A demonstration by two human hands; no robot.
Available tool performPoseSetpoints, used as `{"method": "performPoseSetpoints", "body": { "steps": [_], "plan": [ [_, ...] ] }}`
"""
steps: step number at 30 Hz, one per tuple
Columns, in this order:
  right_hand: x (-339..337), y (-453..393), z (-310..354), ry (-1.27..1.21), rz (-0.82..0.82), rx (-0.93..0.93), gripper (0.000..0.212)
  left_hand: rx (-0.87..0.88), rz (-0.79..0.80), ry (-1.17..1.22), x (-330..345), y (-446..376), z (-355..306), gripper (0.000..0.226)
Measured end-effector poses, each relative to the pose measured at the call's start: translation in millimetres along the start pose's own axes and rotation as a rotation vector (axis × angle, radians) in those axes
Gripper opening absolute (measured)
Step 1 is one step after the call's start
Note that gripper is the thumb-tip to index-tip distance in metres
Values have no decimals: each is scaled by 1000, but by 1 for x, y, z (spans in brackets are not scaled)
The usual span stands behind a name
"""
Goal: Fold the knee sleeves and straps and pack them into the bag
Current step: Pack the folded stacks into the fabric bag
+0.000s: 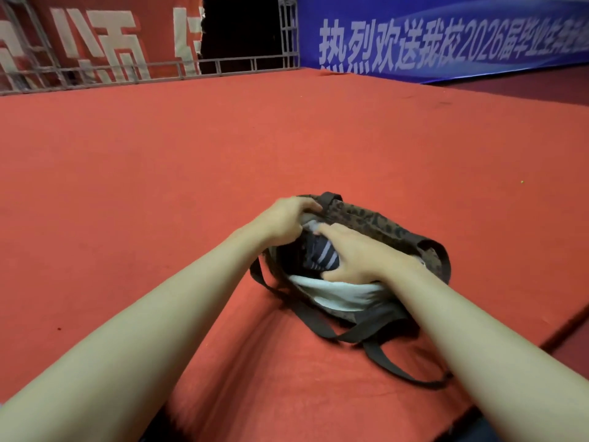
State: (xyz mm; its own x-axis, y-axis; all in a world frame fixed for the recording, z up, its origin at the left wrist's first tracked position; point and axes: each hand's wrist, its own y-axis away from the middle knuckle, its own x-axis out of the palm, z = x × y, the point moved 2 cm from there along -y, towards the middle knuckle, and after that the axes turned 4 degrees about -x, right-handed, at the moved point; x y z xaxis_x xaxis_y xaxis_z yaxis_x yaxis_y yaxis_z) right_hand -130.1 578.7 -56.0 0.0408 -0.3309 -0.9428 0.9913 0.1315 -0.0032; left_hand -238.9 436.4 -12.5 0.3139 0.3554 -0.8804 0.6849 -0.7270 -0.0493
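Note:
A leopard-print bag [376, 221] with a white lining and dark brown straps [369, 338] lies on the red carpet, its mouth facing me. My left hand [287, 218] grips the far rim of the bag's mouth and holds it apart. My right hand [357, 253] is inside the mouth, fingers closed over a folded dark item with grey-white stripes [318, 255]. I cannot tell whether that item is a knee sleeve or a strap. The rest of the bag's inside is hidden by my hands.
The red carpeted platform [223, 148] stretches ahead and to both sides, with its edge at the right [564, 333]. A grey metal truss [159, 68] and a red banner stand at the back left; a blue banner [446, 36] runs along the back right.

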Motion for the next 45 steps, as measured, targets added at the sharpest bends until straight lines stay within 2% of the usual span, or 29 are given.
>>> {"method": "performPoseSetpoints", "body": {
  "steps": [3,5,7,8,9,11,15,16,18,21,24,26,29,33,35,37,39,42,45],
  "plan": [
    [6,-8,6,82,39,6,89,-11,-261,42,-24,6,10,43],
    [4,-17,13,104,52,26,95,-122,-297,-121,-27,10,21,57],
    [6,-27,20,178,50,20,92,-357,-55,-213,-20,14,34,96],
    [8,-31,24,228,46,11,89,-448,81,-189,-15,15,39,107],
    [10,-35,28,273,48,4,85,-506,162,-126,-10,17,44,109],
    [12,-42,34,328,60,9,79,-544,165,14,-2,15,56,91],
    [16,-45,41,402,38,32,75,-483,71,60,2,12,70,19],
    [17,-45,42,404,28,45,75,-486,44,56,-1,14,70,13],
    [17,-46,40,406,-27,122,72,-482,-17,118,-10,17,68,14],
    [18,-51,34,410,-172,326,61,-448,-138,230,-28,19,61,13],
    [19,-60,31,308,-191,431,60,-410,-125,130,-41,21,52,18],
    [19,-66,34,212,-177,428,60,-413,-98,97,-42,23,52,19],
    [21,-73,34,38,-202,377,54,-421,-35,176,-39,22,54,19],
    [22,-75,22,-406,-341,361,52,-392,89,212,-34,18,53,9],
    [22,-73,16,-499,-323,347,48,-369,116,179,-30,12,54,34],
    [20,-72,15,-392,-239,267,45,-345,73,166,-26,5,56,43],
    [16,-71,15,-143,-121,205,38,-308,37,180,-21,0,59,31],
    [2,-69,21,188,75,190,32,-300,-39,14,-17,-4,68,19],
    [-7,-66,22,370,185,252,44,-336,-104,-36,-13,-6,78,18]
  ]
}}
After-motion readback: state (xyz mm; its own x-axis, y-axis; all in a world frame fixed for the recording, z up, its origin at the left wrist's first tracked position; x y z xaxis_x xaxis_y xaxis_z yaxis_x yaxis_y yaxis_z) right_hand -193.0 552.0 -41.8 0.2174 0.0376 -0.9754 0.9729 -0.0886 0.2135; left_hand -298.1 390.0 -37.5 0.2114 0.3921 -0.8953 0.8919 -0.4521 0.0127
